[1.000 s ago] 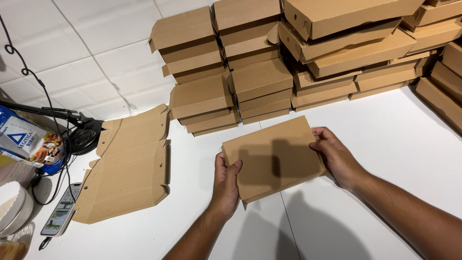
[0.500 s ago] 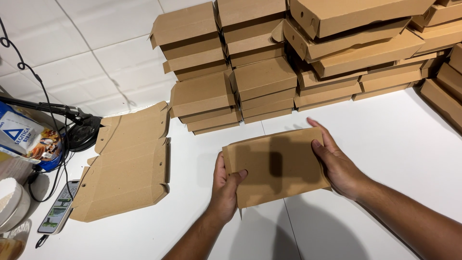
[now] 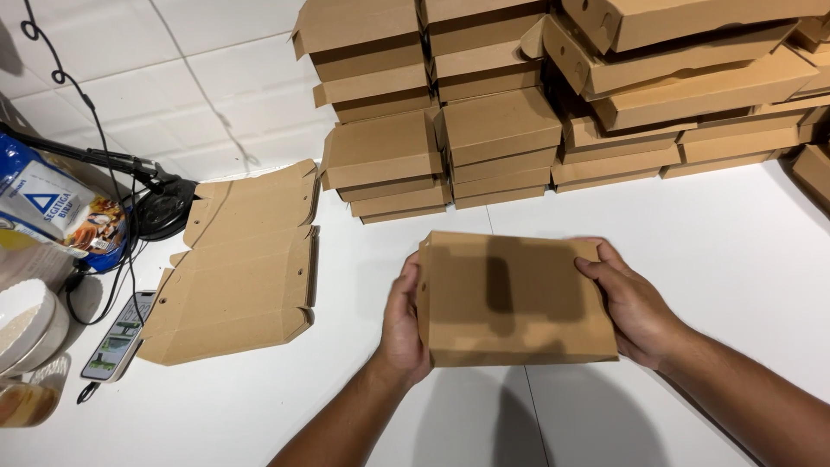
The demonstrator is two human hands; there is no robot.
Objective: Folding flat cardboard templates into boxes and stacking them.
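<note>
I hold a closed brown cardboard box (image 3: 510,298) just above the white table (image 3: 735,242), its lid facing up. My left hand (image 3: 405,324) grips its left side, thumb on the edge. On the box's right side my right hand (image 3: 635,307) wraps the edge with fingers over the top. A stack of flat, unfolded cardboard blanks (image 3: 238,264) lies on the table to the left of my left hand.
Several folded brown boxes (image 3: 519,95) are piled in rows along the back against the tiled wall. At the far left are a blue bag (image 3: 56,207), white bowls (image 3: 26,324), a phone (image 3: 117,346), and black cables with a stand (image 3: 156,203).
The box has turned from tilted to level and squared up in front of me. Both hands shifted to grip its left and right sides.
</note>
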